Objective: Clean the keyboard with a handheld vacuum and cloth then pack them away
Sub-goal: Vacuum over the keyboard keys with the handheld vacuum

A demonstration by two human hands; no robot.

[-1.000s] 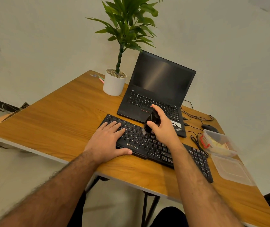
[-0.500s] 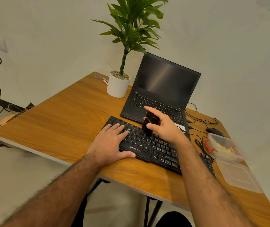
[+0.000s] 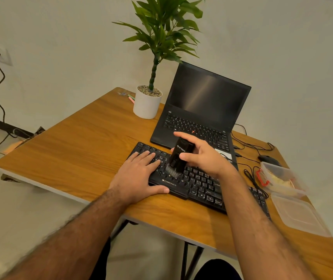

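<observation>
Wooden table (image 3: 70, 158), keyboard (image 3: 198, 182), right hand (image 3: 204, 156) grip around vacuum (image 3: 180, 156)

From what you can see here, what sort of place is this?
Probably a small home or office workstation. A wooden desk against a plain wall carries an open laptop, a separate black keyboard and a wired mouse, with a potted plant in the corner.

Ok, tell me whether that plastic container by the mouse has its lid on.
Off. The plastic container sits open-topped, its lid lying flat on the table just in front of it.
</observation>
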